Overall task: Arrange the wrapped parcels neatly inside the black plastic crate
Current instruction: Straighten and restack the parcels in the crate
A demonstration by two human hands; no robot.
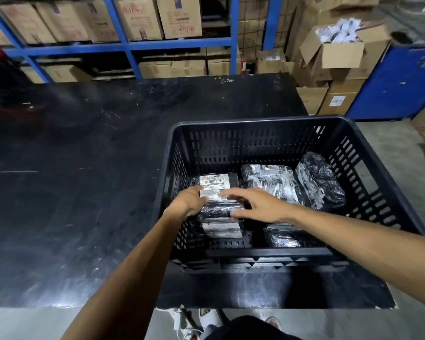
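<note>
Black plastic crate [368, 153], rectangular, slotted walls, standing on the right part of a dark scuffed tabletop [84, 168], its near rim toward the person.

Contents, wrapped parcels in black film with clear tape:
- Labelled parcel [217, 185], left side of the crate, white barcoded label facing up; lies on top of further flat parcels [221, 228] stacked beneath it against the left wall.
- Taped parcel [270, 182], centre rear, lying flat, just beside the labelled one.
- Crinkled black parcel [319, 180], right rear, tilted and leaning toward the right wall.
- Small parcel [282, 235], near right, low against the front wall, partly hidden under the right forearm.

Hands, both reaching inside the crate:
- Left hand [190, 201], on the left edge of the labelled parcel, fingers curled down over its side; whether they grip or merely press cannot be told.
- Right hand [258, 204], palm down, fingers spread and extended over the near right part of the same parcel, fingertips touching its wrapping, not closed around it.

Surroundings: blue metal shelving [128, 45] with brown cardboard boxes [179, 15] behind the table; open cardboard box [339, 50] of white items at right rear.
</note>
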